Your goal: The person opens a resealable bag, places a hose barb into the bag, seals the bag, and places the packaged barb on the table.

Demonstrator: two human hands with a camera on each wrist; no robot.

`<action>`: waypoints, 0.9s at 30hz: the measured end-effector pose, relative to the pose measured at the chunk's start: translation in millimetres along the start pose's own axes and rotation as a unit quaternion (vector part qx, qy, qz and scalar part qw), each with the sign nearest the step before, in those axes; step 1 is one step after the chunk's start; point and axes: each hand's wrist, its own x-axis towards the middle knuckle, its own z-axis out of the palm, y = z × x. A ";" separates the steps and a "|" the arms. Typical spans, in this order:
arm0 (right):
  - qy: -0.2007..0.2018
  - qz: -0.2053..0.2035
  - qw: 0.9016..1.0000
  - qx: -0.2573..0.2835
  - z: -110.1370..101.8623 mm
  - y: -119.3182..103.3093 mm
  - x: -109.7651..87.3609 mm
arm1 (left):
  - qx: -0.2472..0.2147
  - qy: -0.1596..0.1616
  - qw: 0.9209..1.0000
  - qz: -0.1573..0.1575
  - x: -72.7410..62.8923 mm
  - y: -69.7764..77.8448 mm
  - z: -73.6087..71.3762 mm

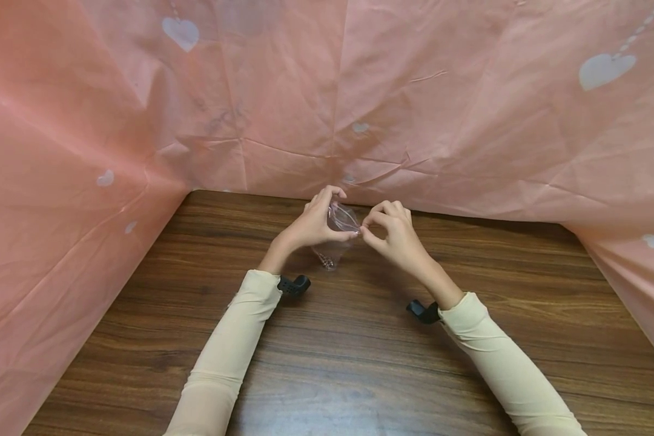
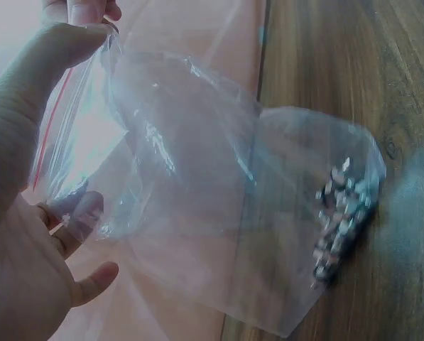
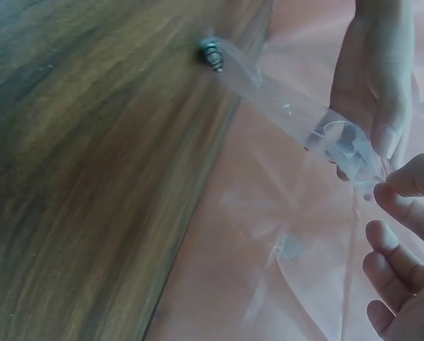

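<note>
A clear plastic zip bag (image 1: 339, 247) hangs between the two hands, its mouth spread into a loop. Small shiny metal pieces (image 2: 343, 220) are gathered in its bottom corner; their exact kind is too blurred to tell. My left hand (image 1: 317, 223) holds the bag by the mouth, thumb at the near corner and fingers at the far side, some seen through the plastic in the left wrist view. With thumb and index finger, my right hand (image 1: 395, 235) pinches the corner of the mouth beside the left thumb. Its other fingers (image 3: 389, 266) are apart from the bag.
A brown wood-grain table (image 1: 316, 357) lies beneath. Pink cloth (image 1: 283, 91) with white hearts hangs along the table's back edge and both sides. Each wrist wears a black strap mount, one on the left (image 1: 294, 285) and one on the right (image 1: 422, 311).
</note>
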 end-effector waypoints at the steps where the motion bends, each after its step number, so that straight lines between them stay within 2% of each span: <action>1: 0.003 0.001 1.000 0.004 -1.0 -0.3 0.5 | -0.003 0.005 1.000 0.005 0.2 0.0 -0.5; 9: 0.012 0.012 1.000 0.017 -6.7 0.7 4.7 | -0.046 0.025 0.998 0.044 1.1 0.8 -4.2; 14: 0.027 0.007 0.999 0.031 -9.7 2.5 6.5 | -0.044 0.035 0.996 0.069 1.6 2.4 -6.1; 20: 0.026 0.009 0.999 0.045 -10.8 4.6 7.4 | -0.044 0.043 0.996 0.072 -0.4 6.0 -7.8; 27: 0.020 0.005 0.999 0.049 -6.7 4.8 7.6 | -0.048 0.034 0.995 0.077 -1.5 8.9 -6.2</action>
